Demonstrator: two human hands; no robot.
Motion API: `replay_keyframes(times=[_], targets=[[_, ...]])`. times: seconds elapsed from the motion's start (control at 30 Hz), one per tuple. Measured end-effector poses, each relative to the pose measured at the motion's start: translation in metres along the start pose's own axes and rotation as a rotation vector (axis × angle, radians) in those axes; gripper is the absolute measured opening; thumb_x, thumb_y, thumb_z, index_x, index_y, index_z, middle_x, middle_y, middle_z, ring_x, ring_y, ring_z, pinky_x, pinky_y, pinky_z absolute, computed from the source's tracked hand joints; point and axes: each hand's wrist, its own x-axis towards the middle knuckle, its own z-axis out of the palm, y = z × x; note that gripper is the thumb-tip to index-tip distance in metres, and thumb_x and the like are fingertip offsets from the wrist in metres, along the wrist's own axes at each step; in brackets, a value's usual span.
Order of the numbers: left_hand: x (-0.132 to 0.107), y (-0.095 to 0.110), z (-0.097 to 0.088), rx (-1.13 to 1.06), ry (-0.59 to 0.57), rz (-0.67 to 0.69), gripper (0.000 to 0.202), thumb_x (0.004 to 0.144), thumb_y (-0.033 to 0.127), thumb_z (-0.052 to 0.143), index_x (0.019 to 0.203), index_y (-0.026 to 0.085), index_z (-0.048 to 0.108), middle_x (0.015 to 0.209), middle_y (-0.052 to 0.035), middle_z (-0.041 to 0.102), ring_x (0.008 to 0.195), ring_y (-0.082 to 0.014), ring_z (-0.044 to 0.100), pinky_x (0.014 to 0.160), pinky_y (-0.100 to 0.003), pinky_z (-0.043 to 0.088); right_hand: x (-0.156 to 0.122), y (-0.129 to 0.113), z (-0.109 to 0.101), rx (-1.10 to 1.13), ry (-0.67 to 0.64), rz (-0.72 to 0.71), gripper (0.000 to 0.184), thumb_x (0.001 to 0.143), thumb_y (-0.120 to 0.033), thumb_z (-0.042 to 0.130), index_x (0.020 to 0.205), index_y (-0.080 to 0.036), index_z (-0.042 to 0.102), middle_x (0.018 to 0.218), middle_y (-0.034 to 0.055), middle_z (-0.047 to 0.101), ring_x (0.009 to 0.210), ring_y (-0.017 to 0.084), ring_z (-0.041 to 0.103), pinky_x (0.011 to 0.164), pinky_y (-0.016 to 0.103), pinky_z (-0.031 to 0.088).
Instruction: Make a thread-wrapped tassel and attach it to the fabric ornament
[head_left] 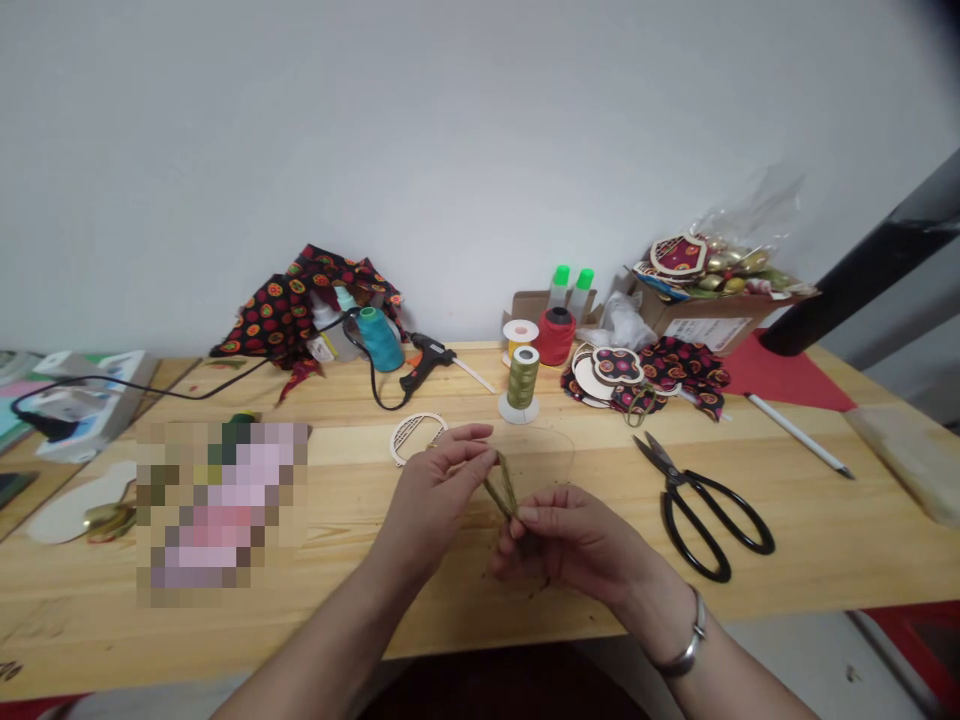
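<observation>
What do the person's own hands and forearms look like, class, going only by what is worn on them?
Both the left hand and the right hand are ungloved, and no sleeves show on the forearms. The right wrist wears a silver-coloured, band-shaped bracelet; the left wrist shows none.

Green thread [507, 481] partly hidden by right fingers [543, 518]; pixelated item [232, 505] unreadable.
</observation>
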Motion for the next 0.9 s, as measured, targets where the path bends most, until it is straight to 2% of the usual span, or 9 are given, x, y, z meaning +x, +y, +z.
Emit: replay_keyframes(times=[0.37, 0.53, 0.63, 0.7, 0.8, 0.9], targets=[[-0.001, 0.001, -0.001, 0.03, 0.017, -0.068, 0.018, 0.076, 0.028, 0.06, 0.082, 0.018, 0.074, 0.094, -0.0055, 0.073, 0.094, -0.0232, 0.063, 0.085, -0.034, 0.043, 0.002, 0.002, -0.003, 0.039, 0.03, 0.008, 0.018, 0.071, -0.024, 0.072, 0.072, -0.006, 0.067, 0.064, 0.0062, 0.069, 0.061, 0.016, 0.067, 0.072, 0.035, 0.05], [-0.003, 0.004, -0.005, 0.142, 0.013, -0.073, 0.02, 0.077, 0.03, 0.059, 0.082, 0.018, 0.074, 0.083, -0.0037, 0.075, 0.084, -0.022, 0.065, 0.08, -0.032, 0.046, -0.002, 0.0, -0.004, -0.058, 0.077, -0.021, 0.021, 0.07, -0.028, 0.073, 0.072, -0.007, 0.069, 0.067, 0.0067, 0.068, 0.065, 0.018, 0.067, 0.072, 0.035, 0.049], [-0.004, 0.004, -0.009, 0.19, 0.011, -0.053, 0.02, 0.078, 0.031, 0.059, 0.083, 0.019, 0.074, 0.085, -0.0022, 0.075, 0.086, -0.0212, 0.065, 0.081, -0.031, 0.046, -0.005, -0.004, -0.006, -0.234, 0.188, -0.059, 0.025, 0.069, -0.034, 0.073, 0.075, -0.01, 0.07, 0.073, 0.0076, 0.068, 0.068, 0.018, 0.065, 0.072, 0.035, 0.048], [-0.006, 0.003, -0.011, 0.218, -0.006, -0.035, 0.019, 0.079, 0.031, 0.058, 0.084, 0.02, 0.073, 0.087, -0.0015, 0.075, 0.087, -0.0205, 0.065, 0.082, -0.03, 0.046, -0.007, -0.009, -0.006, -0.436, 0.289, -0.13, 0.025, 0.071, -0.036, 0.071, 0.076, -0.012, 0.071, 0.078, 0.0072, 0.068, 0.067, 0.016, 0.062, 0.068, 0.032, 0.046], [-0.008, 0.003, -0.013, 0.263, -0.043, 0.004, 0.019, 0.08, 0.029, 0.056, 0.084, 0.021, 0.073, 0.09, -0.0014, 0.075, 0.089, -0.0199, 0.065, 0.083, -0.029, 0.046, -0.01, -0.019, -0.006, -0.797, 0.424, -0.32, 0.019, 0.074, -0.033, 0.066, 0.071, -0.015, 0.07, 0.091, 0.0074, 0.066, 0.077, 0.018, 0.059, 0.07, 0.03, 0.044], [-0.012, 0.003, -0.012, 0.277, -0.083, 0.054, 0.018, 0.081, 0.026, 0.055, 0.08, 0.02, 0.072, 0.093, -0.0023, 0.074, 0.09, -0.0195, 0.064, 0.083, -0.029, 0.045, -0.011, -0.025, -0.008, -1.053, 0.488, -0.512, 0.016, 0.079, -0.027, 0.059, 0.07, -0.017, 0.069, 0.099, 0.0079, 0.063, 0.091, 0.02, 0.057, 0.08, 0.031, 0.042]])
